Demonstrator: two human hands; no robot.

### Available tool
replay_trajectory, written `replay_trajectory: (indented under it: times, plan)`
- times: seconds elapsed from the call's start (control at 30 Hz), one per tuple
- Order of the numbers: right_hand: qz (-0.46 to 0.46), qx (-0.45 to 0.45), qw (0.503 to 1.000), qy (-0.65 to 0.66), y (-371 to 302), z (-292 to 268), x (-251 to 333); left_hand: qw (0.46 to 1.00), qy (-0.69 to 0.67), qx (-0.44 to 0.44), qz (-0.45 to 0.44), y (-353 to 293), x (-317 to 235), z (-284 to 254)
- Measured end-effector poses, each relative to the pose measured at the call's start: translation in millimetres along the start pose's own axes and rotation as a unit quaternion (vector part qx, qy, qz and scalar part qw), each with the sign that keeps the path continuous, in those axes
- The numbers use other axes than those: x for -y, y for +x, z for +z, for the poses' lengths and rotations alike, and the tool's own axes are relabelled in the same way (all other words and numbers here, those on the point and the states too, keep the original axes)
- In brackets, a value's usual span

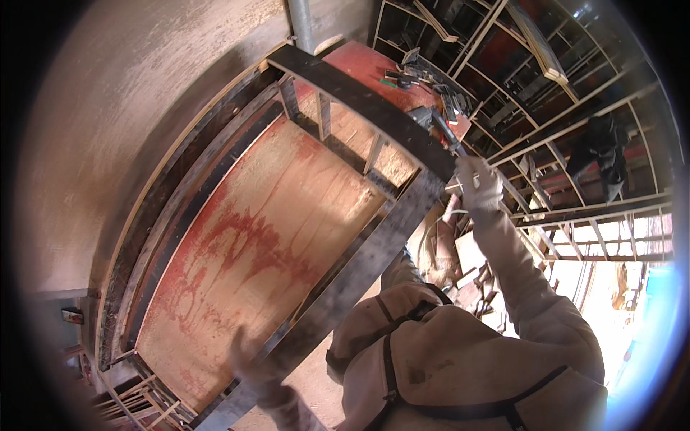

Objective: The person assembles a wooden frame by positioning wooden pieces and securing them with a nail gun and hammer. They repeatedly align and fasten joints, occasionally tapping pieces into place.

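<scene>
My right hand [479,182], in a pale glove, is closed around the handle of a hammer [447,134], held at the far right corner of a wooden frame [388,241]. The hammer's dark head points away from me, above the corner. My left hand [250,364] is at the frame's near rail, lower left. It is blurred, but a finger shows stretched out and nothing is seen in it. The frame has dark-painted rails and short cross pieces at its far end. Inside it lies a panel [287,208] with red stains.
Beyond the frame, a red surface [359,63] bears several small tools and scraps. Wooden lattice frames [517,93] stand at the right, with a black cloth or bag [604,154] hanging on them. A plastered wall [129,93] rises at left. Wood scraps [478,284] lie on the floor by my right arm.
</scene>
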State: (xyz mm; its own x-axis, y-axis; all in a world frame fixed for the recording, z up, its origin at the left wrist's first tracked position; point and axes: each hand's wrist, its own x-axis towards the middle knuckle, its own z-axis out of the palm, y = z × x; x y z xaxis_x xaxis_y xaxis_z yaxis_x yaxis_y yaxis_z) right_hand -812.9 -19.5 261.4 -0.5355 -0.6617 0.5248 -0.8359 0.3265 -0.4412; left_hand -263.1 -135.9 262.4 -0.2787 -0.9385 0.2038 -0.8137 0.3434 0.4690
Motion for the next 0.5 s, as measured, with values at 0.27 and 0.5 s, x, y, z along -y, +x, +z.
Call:
replay_trajectory:
  times: [0.27, 0.5]
  plan:
    - [0.249, 0.312, 0.895, -0.199, 80.2, 188.9, -276.9, 0.982, 0.096, 0.162, 0.006, 74.4, -221.0, 120.5]
    - [0.322, 0.396, 0.851, -0.122, 119.5, 281.6, -340.8, 0.979, 0.091, 0.105, -0.149, 63.3, -233.7, 142.3]
